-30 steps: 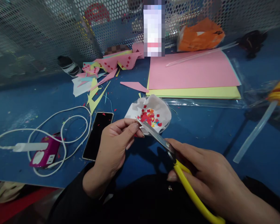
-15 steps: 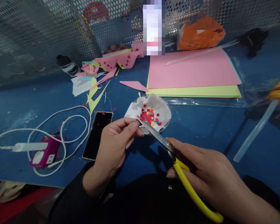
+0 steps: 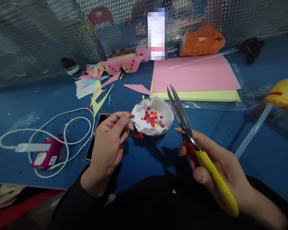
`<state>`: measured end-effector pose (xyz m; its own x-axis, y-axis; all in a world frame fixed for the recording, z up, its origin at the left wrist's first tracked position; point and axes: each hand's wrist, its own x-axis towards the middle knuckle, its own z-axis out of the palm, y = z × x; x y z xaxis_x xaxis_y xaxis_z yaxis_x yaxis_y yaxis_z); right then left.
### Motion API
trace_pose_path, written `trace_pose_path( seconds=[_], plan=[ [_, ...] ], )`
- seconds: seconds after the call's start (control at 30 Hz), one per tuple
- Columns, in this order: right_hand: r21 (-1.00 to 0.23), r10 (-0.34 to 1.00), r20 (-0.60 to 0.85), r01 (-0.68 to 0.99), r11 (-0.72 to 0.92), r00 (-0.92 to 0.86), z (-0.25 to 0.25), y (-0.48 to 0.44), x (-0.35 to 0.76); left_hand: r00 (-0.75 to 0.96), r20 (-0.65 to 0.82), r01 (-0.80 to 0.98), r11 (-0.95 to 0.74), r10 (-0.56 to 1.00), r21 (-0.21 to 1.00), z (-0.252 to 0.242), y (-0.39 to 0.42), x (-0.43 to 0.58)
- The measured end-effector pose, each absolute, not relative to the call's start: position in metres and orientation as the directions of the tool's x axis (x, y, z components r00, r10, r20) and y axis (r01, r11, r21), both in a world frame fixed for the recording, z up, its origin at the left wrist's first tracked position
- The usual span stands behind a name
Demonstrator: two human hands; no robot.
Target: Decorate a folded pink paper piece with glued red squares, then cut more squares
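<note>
My left hand (image 3: 110, 140) pinches a small piece of red paper (image 3: 137, 134), just left of a bowl lined with crumpled white paper (image 3: 140, 123). Small red, orange, yellow and blue paper bits (image 3: 153, 119) lie in the bowl. To the bowl's right, my right hand (image 3: 213, 163) holds scissors (image 3: 182, 111) with yellow and red handles. Their blades are slightly apart and point up and away, with nothing between them. The fingers of my left hand hide part of the red paper.
Pink and yellow sheets (image 3: 194, 75) lie behind the bowl, paper scraps (image 3: 98, 99) to the left. A black phone (image 3: 93, 140), white cable (image 3: 69, 118), purple charger (image 3: 48, 153) and yellow glue gun (image 3: 280, 95) are on the blue table. A metal mesh (image 3: 124, 19) stands behind.
The scissors have moved right, away from my left hand, and now point more upward. My left hand has shifted slightly left with the red paper, uncovering the bowl's near left side.
</note>
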<state>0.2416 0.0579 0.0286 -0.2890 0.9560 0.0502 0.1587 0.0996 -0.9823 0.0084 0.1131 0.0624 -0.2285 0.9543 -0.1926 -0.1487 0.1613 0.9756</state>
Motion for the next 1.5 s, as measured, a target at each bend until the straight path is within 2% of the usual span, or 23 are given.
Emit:
trace_pose_path(
  seconds=[0.13, 0.23, 0.3, 0.33, 0.4, 0.43, 0.47, 0.67, 0.83, 1.03, 1.13, 1.27, 1.43, 1.5],
  plan=[
    [-0.987, 0.955, 0.021, 0.147, 0.067, -0.296, 0.030, 0.060, 0.241, -0.248, -0.110, -0.095, 0.088, 0.963, 0.992, 0.064, 0.117, -0.002],
    [-0.986, 0.976, 0.055, 0.144, 0.087, -0.209, 0.030, 0.060, 0.240, -0.252, -0.053, 0.009, 0.057, 0.966, 0.998, 0.061, 0.113, -0.014],
    [-0.984, 0.983, 0.095, 0.133, 0.117, -0.157, 0.028, 0.060, 0.239, -0.268, 0.000, 0.167, 0.047, 0.963, 0.985, 0.055, 0.104, -0.021],
    [-0.984, 0.984, 0.112, 0.123, 0.130, -0.142, 0.026, 0.060, 0.239, -0.248, 0.026, 0.305, 0.052, 0.968, 0.951, 0.051, 0.098, -0.023],
    [-0.985, 0.983, 0.120, 0.106, 0.135, -0.139, 0.023, 0.059, 0.239, -0.125, 0.044, 0.618, 0.043, 0.991, 0.785, 0.042, 0.086, -0.023],
    [-0.986, 0.982, 0.116, 0.105, 0.132, -0.149, 0.022, 0.059, 0.238, -0.032, 0.011, 0.766, 0.018, 0.999, 0.642, 0.037, 0.080, -0.021],
    [-0.985, 0.980, 0.113, 0.108, 0.132, -0.163, 0.022, 0.058, 0.238, 0.013, -0.014, 0.819, -0.002, 1.000, 0.574, 0.033, 0.075, -0.018],
    [-0.983, 0.971, 0.105, 0.123, 0.134, -0.214, 0.023, 0.055, 0.233, 0.091, -0.055, 0.962, -0.073, 0.994, 0.263, 0.022, 0.074, 0.001],
    [-0.973, 0.968, 0.158, 0.136, 0.186, -0.193, 0.018, 0.057, 0.233, 0.138, -0.065, 0.984, -0.129, 0.988, 0.124, 0.023, 0.085, -0.002],
    [-0.962, 0.959, 0.181, 0.163, 0.218, -0.218, 0.018, 0.059, 0.232, 0.109, 0.014, 0.989, -0.110, 0.994, 0.097, 0.044, 0.119, -0.020],
    [-0.956, 0.958, 0.185, 0.185, 0.227, -0.220, 0.020, 0.058, 0.231, 0.066, 0.072, 0.989, -0.075, 0.995, 0.129, 0.060, 0.156, -0.035],
    [-0.954, 0.959, 0.178, 0.198, 0.224, -0.222, 0.019, 0.059, 0.230, 0.058, 0.060, 0.978, -0.069, 0.997, 0.195, 0.076, 0.194, -0.059],
    [-0.966, 0.961, 0.152, 0.172, 0.194, -0.230, 0.022, 0.058, 0.233, -0.043, 0.210, 0.965, -0.014, 0.977, 0.263, 0.091, 0.155, -0.077],
    [-0.975, 0.961, 0.137, 0.136, 0.173, -0.239, 0.023, 0.055, 0.234, -0.125, 0.294, 0.933, 0.012, 0.948, 0.358, 0.089, 0.119, -0.078]
  ],
)
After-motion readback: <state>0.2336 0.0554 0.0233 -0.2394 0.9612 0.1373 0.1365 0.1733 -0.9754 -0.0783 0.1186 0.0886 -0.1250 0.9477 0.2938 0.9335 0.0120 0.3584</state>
